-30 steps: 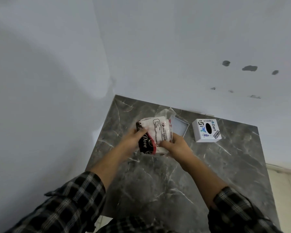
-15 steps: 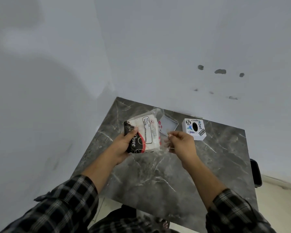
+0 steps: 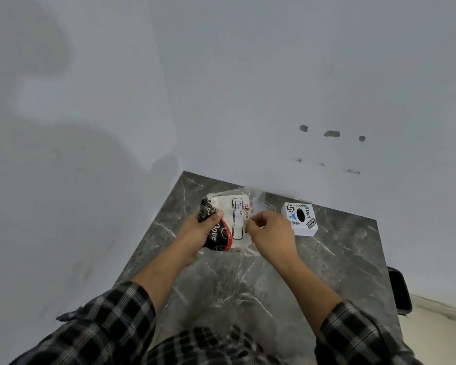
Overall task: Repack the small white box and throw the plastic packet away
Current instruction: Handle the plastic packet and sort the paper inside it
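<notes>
In the head view, the task looks early: the left hand grips the plastic packet by its left edge, thumb on top, while the right hand pinches the clear film at its right side, seemingly working it open. The packet, held above the far part of the marble table, is crinkly clear plastic around black, red and white printed contents. The small white box sits just to the right, stickered, not yet repacked; nothing is discarded.
</notes>
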